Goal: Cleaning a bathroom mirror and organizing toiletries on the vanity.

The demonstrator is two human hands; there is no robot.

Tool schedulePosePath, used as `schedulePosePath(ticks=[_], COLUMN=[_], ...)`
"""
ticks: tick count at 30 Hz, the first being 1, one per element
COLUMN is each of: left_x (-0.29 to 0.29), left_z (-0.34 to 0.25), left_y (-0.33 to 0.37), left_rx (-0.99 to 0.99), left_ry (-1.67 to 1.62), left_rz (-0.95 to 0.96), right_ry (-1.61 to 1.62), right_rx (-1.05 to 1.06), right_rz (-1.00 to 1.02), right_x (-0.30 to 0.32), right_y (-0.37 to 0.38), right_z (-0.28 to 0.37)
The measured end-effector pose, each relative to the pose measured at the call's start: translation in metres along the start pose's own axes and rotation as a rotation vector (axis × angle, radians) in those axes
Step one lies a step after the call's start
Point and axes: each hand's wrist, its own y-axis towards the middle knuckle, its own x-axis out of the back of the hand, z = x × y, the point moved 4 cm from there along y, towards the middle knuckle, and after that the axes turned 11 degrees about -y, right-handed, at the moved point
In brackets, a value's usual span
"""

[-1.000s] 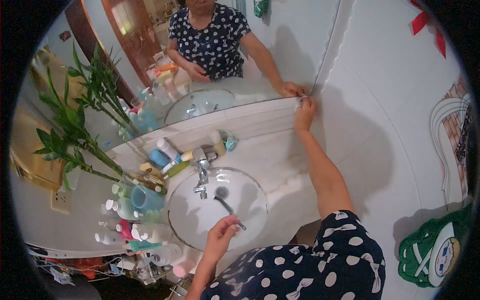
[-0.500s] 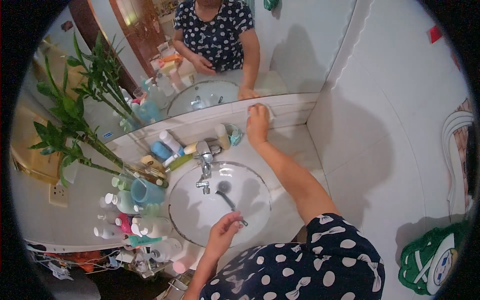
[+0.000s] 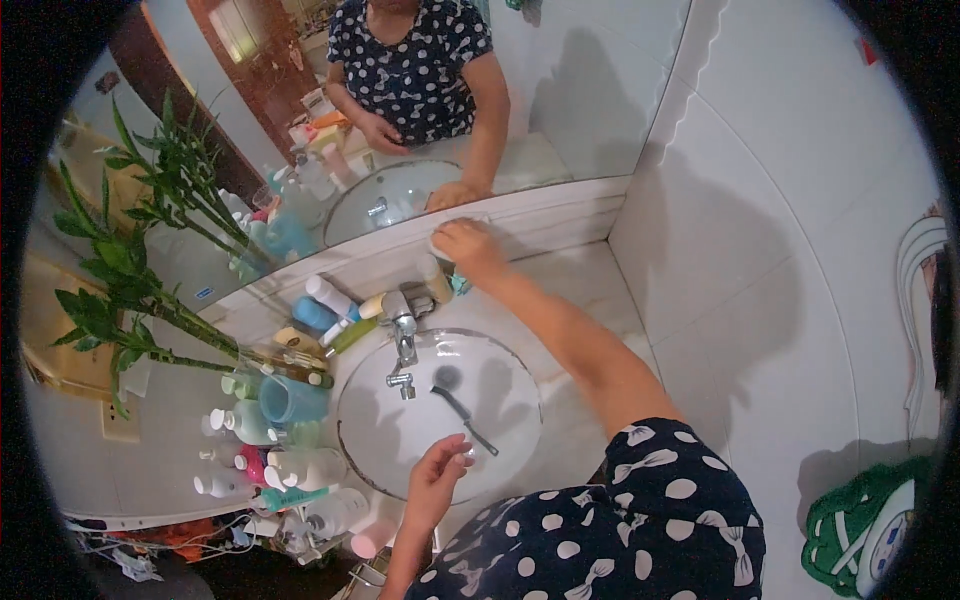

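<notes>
2 bare hands work at a bathroom sink, seen from above. Nearest, a dark sleeve with white dots (image 3: 640, 520) fills the lower edge. The left hand (image 3: 437, 483) rests at the near rim of the round white basin (image 3: 390, 440), fingers loosely curled and close together; something small seems to sit at the fingertips, but I cannot tell what it is or whether it is truly gripped. Just beyond that hand, a dark toothbrush (image 3: 465, 418) lies in the basin bowl, slanting from near the drain toward the near rim. The chrome tap (image 3: 402, 340) stands at the far side of the basin, its spout pointing toward the bowl.

To the left of the basin the counter (image 3: 590, 300) is crowded with bottles and tubes (image 3: 270, 465), a turquoise cup (image 3: 292, 398) among them, with more bottles lined behind the tap. A green leafy plant (image 3: 130, 290) rises from the left.

Farther back, the right arm stretches across the counter and the right hand (image 3: 468, 245) presses down, fingers bent, on the white ledge under the mirror (image 3: 560, 90); whether it holds a cloth I cannot tell. Just beside it stands a cream bottle (image 3: 436, 278). White tiled wall (image 3: 800, 260) fills the right side
</notes>
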Motion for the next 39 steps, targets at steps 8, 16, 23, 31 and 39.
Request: schedulePosePath(ticks=[8, 16, 23, 31, 39], left_x=[-0.011, -0.015, -0.019, -0.022, -0.024], left_z=[0.005, 0.007, 0.004, 0.019, 0.021], left_y=[0.009, 0.005, -0.001, -0.017, -0.025], left_rx=[-0.005, -0.004, -0.068, -0.051, -0.031], left_ry=[0.008, 0.003, 0.003, -0.011, 0.036], left_rz=[0.052, 0.059, 0.078, 0.063, 0.05], right_ry=[-0.247, -0.395, -0.221, -0.315, 0.122], right_rx=[-0.209, -0.71, -0.728, -0.709, -0.678], right_rz=[-0.026, -0.074, 0.509, 0.545, 0.272], right_x=[0.084, 0.109, 0.047, -0.021, -0.005], right_y=[-0.068, -0.093, -0.16, -0.165, -0.149], right_z=[-0.142, -0.199, -0.159, 0.001, -0.021])
